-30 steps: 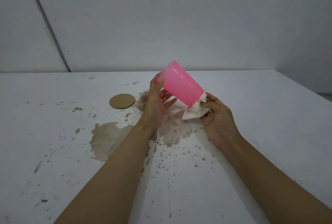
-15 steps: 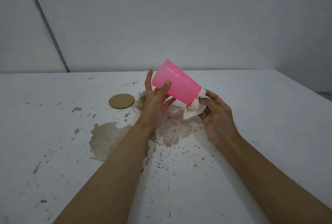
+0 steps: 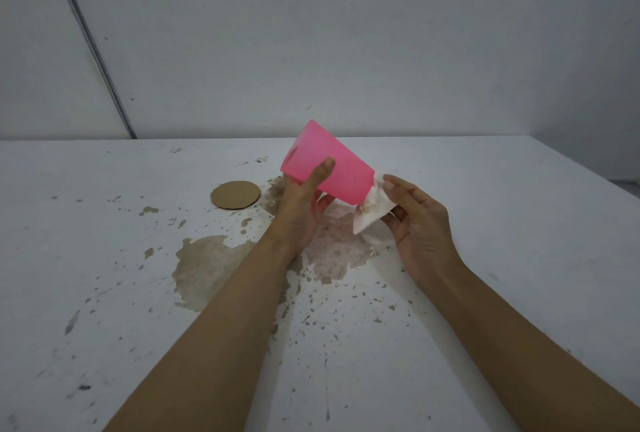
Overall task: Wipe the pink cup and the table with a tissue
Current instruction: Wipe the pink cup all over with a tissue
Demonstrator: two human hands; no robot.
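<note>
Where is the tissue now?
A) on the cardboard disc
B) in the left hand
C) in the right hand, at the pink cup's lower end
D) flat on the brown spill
C: the right hand holds the stained tissue at the lower end of the tilted pink cup, which the left hand grips.

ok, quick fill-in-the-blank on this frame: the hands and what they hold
1. The left hand grips the pink ___.
2. The right hand holds a stained white ___.
3. The cardboard disc lies flat on the ___.
Missing: cup; tissue; table.
</note>
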